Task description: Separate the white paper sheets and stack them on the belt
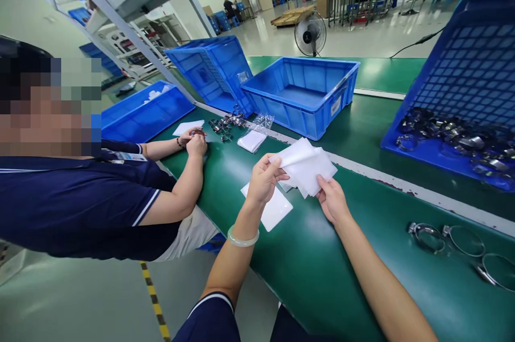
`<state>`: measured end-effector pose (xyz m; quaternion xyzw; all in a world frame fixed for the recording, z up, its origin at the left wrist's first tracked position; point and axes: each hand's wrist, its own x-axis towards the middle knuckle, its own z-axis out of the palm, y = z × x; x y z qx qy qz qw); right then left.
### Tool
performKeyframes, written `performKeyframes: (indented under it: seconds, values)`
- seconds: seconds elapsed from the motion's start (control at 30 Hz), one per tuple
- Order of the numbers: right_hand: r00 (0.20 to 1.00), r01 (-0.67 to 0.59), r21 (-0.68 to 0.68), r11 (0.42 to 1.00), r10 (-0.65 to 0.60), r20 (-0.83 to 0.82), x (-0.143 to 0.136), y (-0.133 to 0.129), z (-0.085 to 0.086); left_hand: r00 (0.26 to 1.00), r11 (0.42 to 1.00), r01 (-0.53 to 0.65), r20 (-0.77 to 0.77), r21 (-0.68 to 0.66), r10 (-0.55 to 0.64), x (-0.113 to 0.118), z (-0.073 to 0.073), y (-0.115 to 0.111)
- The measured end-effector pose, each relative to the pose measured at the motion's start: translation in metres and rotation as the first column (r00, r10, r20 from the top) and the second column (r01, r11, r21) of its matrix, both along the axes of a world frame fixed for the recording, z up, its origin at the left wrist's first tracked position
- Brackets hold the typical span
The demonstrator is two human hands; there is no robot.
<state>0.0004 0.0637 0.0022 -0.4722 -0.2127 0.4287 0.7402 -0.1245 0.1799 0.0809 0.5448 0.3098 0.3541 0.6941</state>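
A loose fan of thin white sheets [303,165], perhaps flat bags, is held up over the green table between my two hands. My left hand [263,178] pinches the sheets at their left edge. At their lower right corner, my right hand [332,199] grips them between thumb and fingers. Below my left hand, a white stack [277,210] of similar sheets lies flat on the table. To the right of my right arm, several metal hose clamps [428,237] rest on the table top.
A co-worker's hands [195,140] are at work on the left, near a pile of clamps [227,124]. A blue crate [301,100] stands at the back beside a tilted crate [211,71]. At right, a tilted blue crate [462,73] holds many clamps. A fan [310,33] stands behind.
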Motion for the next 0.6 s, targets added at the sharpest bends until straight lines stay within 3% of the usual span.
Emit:
performKeyframes:
  seconds: [0.13,0.3,0.47,0.6]
  values:
    - [0.998,0.031,-0.052,0.998,-0.027,0.064,0.002,-0.025,0.006,0.985,0.987,0.159,-0.074,0.002,-0.158,-0.004,-0.017,-0.005]
    - [0.967,-0.012,-0.137,0.991,0.046,0.249,0.004,-0.059,0.029,0.898,0.924,0.382,-0.224,-0.026,-0.378,-0.002,-0.028,-0.012]
    - [0.912,-0.031,-0.233,0.972,0.123,0.392,0.009,-0.084,0.052,0.908,0.916,0.388,-0.214,0.104,-0.36,0.0,-0.028,-0.011]
    - [0.858,-0.012,-0.291,0.957,0.159,0.489,0.014,-0.092,0.057,0.928,0.917,0.361,-0.164,0.167,-0.336,-0.011,-0.029,0.003]
